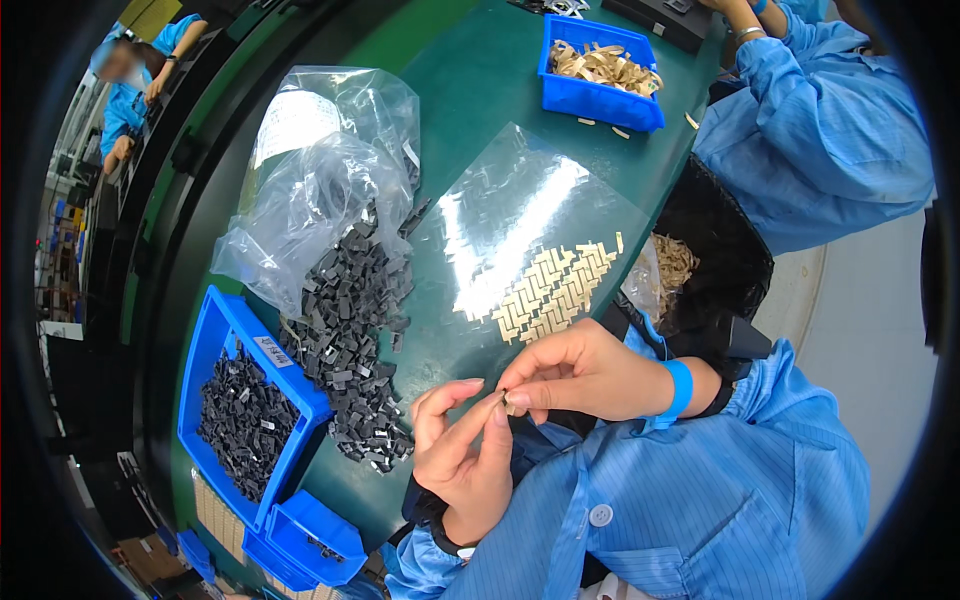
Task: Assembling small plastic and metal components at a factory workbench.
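My left hand [463,455] and my right hand [595,378] meet at the table's near edge, fingertips pinched together. Between them is a small black part [505,397] with a tan bit [514,410] beside it; the fingers cover most of it. Just beyond lies a clear plastic sheet [490,180] bearing slanted rows of small tan strips [555,290]. To the left of my hands spreads a heap of small black parts [355,330], some with pale faces. It spills from a clear plastic bag [330,160].
A blue bin [190,400] of small black pieces stands left, with a smaller blue bin [325,515] nearer me. Tan strip scraps fill another blue bin [600,108] at the far right. A black waste bag [735,260] hangs at right, near a co-worker's blue sleeve [810,110].
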`<act>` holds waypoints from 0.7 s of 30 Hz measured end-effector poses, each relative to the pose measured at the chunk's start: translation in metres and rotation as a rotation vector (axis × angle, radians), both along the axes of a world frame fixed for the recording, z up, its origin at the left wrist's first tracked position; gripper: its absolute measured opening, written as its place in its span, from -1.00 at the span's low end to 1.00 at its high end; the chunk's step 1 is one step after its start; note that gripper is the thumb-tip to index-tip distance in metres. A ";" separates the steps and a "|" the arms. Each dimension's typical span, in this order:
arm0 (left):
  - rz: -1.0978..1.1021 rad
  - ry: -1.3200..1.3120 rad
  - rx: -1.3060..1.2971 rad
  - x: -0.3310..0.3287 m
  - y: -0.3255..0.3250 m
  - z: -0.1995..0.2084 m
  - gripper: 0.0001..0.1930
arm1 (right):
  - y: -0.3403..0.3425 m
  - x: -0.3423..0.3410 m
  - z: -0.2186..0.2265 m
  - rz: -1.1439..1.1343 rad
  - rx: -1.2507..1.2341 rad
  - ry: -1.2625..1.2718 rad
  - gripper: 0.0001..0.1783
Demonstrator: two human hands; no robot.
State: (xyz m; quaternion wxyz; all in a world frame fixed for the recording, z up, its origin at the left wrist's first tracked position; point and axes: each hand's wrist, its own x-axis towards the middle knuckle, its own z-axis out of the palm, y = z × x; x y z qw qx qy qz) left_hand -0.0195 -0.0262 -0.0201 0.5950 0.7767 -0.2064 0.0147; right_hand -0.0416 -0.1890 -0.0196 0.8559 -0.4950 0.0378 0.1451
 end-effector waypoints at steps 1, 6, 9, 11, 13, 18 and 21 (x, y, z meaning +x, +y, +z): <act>-0.001 0.045 -0.038 -0.001 -0.001 -0.001 -0.87 | 0.001 -0.001 -0.001 -0.012 0.001 0.002 -0.81; 0.035 0.384 -0.358 -0.008 -0.013 0.000 -0.89 | -0.002 -0.004 0.000 -0.045 -0.057 -0.027 -0.85; 0.011 0.629 -0.562 -0.007 -0.015 0.003 -0.89 | -0.012 -0.007 0.000 -0.060 -0.095 -0.029 -0.88; 0.002 0.853 -0.730 -0.002 -0.009 0.003 -0.87 | -0.037 -0.005 0.007 -0.068 -0.291 -0.043 -0.89; 0.008 0.888 -0.736 0.002 -0.006 0.005 -0.86 | -0.081 -0.012 0.010 -0.061 -0.755 -0.188 -0.89; 0.006 0.947 -0.754 0.005 -0.002 0.005 -0.85 | -0.152 -0.044 0.012 0.064 -1.964 -0.131 -0.88; 0.012 0.934 -0.740 0.004 -0.004 0.003 -0.86 | -0.158 -0.053 -0.001 0.050 -2.155 -0.078 -0.91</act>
